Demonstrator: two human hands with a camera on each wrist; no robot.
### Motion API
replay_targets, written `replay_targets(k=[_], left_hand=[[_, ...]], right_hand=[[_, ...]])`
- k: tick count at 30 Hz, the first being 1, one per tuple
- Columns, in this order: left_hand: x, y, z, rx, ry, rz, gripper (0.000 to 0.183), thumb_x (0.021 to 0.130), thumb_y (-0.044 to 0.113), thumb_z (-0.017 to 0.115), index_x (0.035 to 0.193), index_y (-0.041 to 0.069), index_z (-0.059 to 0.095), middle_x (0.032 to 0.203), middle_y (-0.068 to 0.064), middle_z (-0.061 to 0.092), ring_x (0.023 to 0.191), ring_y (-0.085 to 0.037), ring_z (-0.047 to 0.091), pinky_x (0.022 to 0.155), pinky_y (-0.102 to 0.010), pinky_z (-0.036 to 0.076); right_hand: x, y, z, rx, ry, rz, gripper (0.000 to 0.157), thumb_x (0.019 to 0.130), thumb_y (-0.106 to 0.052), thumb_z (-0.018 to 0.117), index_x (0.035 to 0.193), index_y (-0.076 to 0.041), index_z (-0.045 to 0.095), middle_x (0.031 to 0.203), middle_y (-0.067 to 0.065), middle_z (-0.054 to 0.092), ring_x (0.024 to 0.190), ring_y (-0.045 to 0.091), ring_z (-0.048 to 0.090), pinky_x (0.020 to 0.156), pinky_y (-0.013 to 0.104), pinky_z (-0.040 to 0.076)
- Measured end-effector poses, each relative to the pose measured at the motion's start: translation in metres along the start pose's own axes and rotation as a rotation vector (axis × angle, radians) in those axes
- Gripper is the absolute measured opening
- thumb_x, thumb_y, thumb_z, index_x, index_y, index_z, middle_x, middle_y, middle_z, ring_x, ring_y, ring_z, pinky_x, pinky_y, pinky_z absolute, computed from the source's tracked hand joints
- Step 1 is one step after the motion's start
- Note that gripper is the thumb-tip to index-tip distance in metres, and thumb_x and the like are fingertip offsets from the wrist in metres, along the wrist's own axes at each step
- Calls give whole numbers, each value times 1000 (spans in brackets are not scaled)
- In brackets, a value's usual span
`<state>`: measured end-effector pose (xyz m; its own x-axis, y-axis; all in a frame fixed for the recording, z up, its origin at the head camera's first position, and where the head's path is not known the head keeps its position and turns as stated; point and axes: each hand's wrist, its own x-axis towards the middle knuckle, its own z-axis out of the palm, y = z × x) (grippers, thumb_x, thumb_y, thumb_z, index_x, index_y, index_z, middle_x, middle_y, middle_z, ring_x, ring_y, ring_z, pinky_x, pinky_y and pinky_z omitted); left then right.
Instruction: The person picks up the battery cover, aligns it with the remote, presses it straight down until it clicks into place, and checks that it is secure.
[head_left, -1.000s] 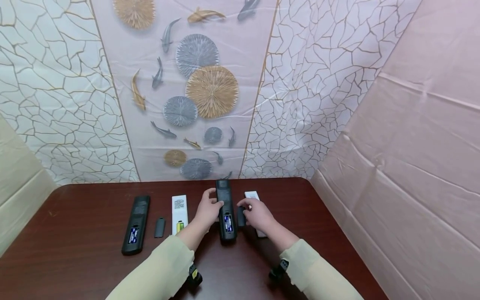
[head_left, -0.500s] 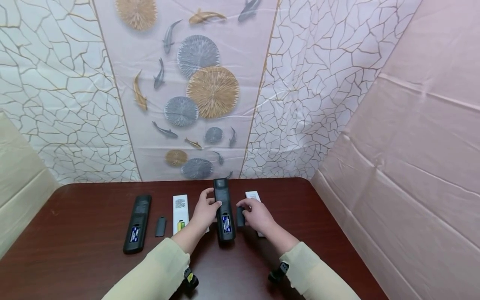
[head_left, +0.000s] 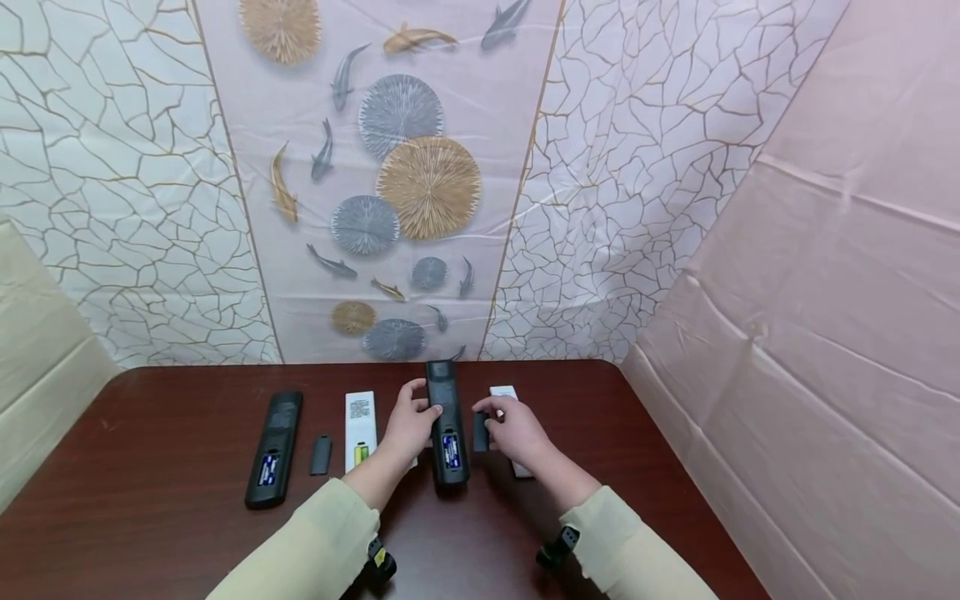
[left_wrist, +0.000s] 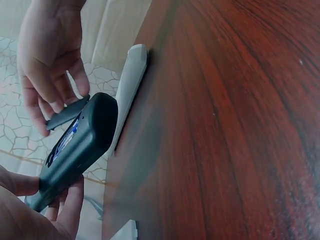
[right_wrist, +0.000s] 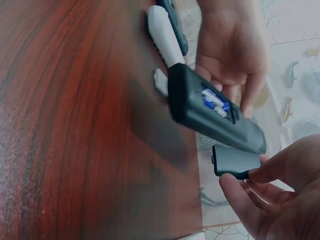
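My left hand [head_left: 408, 425] grips a black remote control [head_left: 442, 392] by its side, fingers and thumb around its upper part. The remote's back faces up, and two blue batteries [right_wrist: 216, 102] show in its uncovered compartment. It is held off the table, its shadow lying on the wood in the right wrist view. Between thumb and fingertips, my right hand [head_left: 517, 429] pinches a dark battery cover [right_wrist: 235, 161]. That cover is just right of the remote, beside the compartment and apart from it in the head view.
On the brown table [head_left: 165, 533], a second black remote [head_left: 279, 417] lies at the left with its batteries exposed. Beside it are another dark cover [head_left: 320, 455] and a white remote [head_left: 360, 412] with a green battery. Another white remote [head_left: 522, 471] lies partly behind my right hand.
My left hand and the black remote have shifted slightly left, widening the gap to the cover a little. The right hand has stayed nearly still with the cover.
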<state>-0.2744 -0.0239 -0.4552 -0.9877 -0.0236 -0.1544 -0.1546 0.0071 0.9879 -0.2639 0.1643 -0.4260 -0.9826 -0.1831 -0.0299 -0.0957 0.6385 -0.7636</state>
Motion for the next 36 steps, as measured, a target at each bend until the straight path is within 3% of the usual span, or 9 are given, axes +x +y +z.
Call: replay_targets(k=[6,13,20,36], left_hand=[[3,-5,-2,19,19,0,56,102,14,56,151,19,31,136,-20,54,109,-35,62,69,-41,56],[4,-5,-3,32,14,-9,56,102,14,55,152,19,30,136,-19,54,112,-35,61,70,-41,56],[2,-2,0,50,17,4,56,102,13,56,152,18,30,134,-20,56,109,-34,62,70,-40,56],[0,0,4,73,32,2,53,102,13,55,150,17,32,132,-21,55,106,-33,63,68,-39,56]], right_hand=[[-3,-3,3,40,-23,-21,29,99,0,54,119,-13,68,113,12,59,78,32,67,69,46,58],[-7,-7,12,73,-50,-58,28,97,2,55,117,-12,69,114,11,60,80,21,65,66,43,59],[-7,-8,20,80,-72,-108,29,97,3,55,118,-10,69,112,9,59,81,21,64,64,39,59],[-11,-9,28,81,-77,-117,29,97,3,55,118,-11,71,112,9,59,81,21,64,67,38,59]])
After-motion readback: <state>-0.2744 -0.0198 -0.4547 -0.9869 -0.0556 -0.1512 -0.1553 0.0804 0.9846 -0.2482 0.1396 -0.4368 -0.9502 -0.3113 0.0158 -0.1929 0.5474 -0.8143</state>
